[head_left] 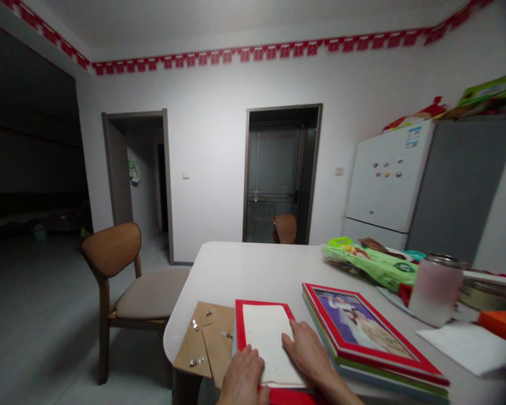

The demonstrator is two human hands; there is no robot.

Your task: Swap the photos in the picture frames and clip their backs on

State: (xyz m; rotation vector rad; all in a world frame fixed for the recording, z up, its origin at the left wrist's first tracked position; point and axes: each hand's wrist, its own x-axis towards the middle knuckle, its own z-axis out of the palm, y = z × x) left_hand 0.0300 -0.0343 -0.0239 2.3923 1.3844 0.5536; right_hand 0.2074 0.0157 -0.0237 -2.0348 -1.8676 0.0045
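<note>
Resting with fingers spread from the thumb, my left grip [243, 372] lies on the lower left edge of a white sheet [266, 334] and my right grip [307, 350] on its right edge, probably to keep it flat and square; I see neither pinching anything. The sheet covers most of a red frame [240, 322] at bottom centre. Just left, brown boards [189, 342] with metal clips [194, 325] overlap, likely put there to stay within reach. Just right, a stack of framed pictures [362, 326] leaves my right arm little room. Beyond, a pinkish jar [436, 292], green packet [373, 267] and white paper [468, 347] crowd the worktop [253, 267] at lower right. A chair [112, 247] stands lower left, well apart.
</note>
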